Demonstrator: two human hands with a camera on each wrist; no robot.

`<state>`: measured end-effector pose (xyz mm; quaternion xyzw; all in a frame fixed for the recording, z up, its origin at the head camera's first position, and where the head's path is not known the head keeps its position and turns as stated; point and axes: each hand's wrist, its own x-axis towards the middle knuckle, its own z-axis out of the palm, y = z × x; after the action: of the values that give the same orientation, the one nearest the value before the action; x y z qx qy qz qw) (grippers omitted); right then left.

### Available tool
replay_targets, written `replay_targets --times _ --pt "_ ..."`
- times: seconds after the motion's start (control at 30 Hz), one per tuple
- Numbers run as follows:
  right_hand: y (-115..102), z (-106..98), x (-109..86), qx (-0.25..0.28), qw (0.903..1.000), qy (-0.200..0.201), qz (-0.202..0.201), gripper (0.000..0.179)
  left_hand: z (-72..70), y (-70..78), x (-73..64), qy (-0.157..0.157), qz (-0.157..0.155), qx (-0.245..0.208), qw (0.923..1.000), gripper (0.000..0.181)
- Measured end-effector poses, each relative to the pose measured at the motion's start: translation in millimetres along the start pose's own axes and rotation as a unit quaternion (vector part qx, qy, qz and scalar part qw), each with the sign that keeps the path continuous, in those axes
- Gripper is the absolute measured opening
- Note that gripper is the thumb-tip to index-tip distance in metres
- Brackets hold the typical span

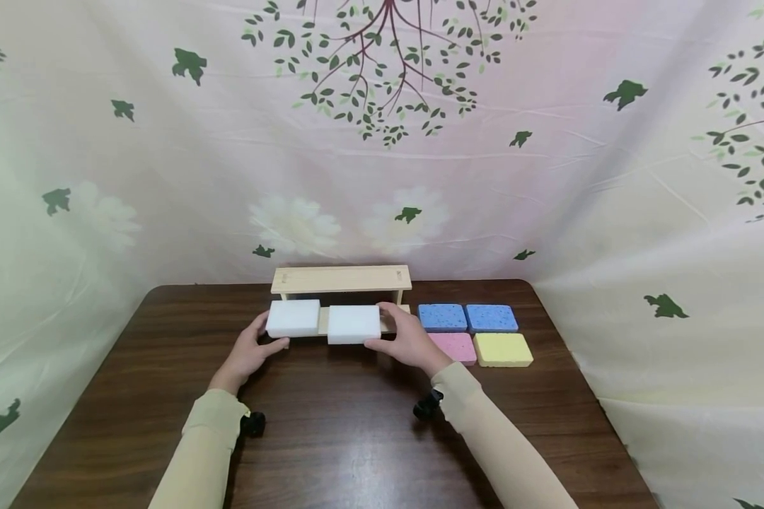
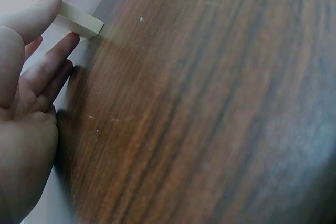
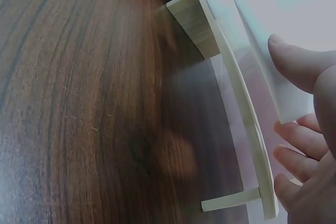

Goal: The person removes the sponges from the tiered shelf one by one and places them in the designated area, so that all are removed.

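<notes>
While the right white block (image 1: 354,325) lies directly to the left of the right grip (image 1: 410,341), its right end sits between thumb and fingers: the thumb is at the near edge, the fingers at the far edge and underneath, so this grip is pinching the block. In the right wrist view a gap shows between that block and the stand (image 1: 340,279), so it is held up clear of the board. The left white block (image 1: 293,318) lies just to the right of the left grip (image 1: 245,353), which curls round its left end, fingers along the side and thumb at the near edge. That block appears to rest on the stand's lower board. The two blocks lie between the grips, side by side with a narrow gap, the wood showing through it.

Beyond both grips, the stand's upper board runs across behind the blocks. To the right of the right grip are two blue sponges (image 1: 442,317) in the farther row; nearer, the pink sponge (image 1: 453,348) is partly hidden by that grip, with the yellow sponge (image 1: 503,350) farther right. Below both grips spreads the dark wooden surface (image 1: 337,438), and past the stand hangs a leaf-printed cloth (image 1: 420,177).
</notes>
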<state>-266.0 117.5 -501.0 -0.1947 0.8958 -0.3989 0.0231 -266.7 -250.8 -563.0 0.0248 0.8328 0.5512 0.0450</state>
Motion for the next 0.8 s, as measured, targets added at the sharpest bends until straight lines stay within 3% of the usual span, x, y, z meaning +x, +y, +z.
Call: replay_targets --times 0.37,0.63,0.8 --pt "-1 -10 -11.6 -0.001 1.0 0.0 -0.001 0.086 -0.2 -0.1 -0.8 0.001 0.01 0.003 0.9999 0.092" --pt "5 -17 -23.5 0.04 0.9991 -0.005 -0.013 0.087 -0.2 -0.3 -0.9 0.001 0.01 0.002 0.9999 0.092" --pt "7 -22 -31.5 0.015 0.9998 0.008 -0.013 0.087 0.1 -0.6 -0.6 0.001 0.008 0.0 1.0 0.092"
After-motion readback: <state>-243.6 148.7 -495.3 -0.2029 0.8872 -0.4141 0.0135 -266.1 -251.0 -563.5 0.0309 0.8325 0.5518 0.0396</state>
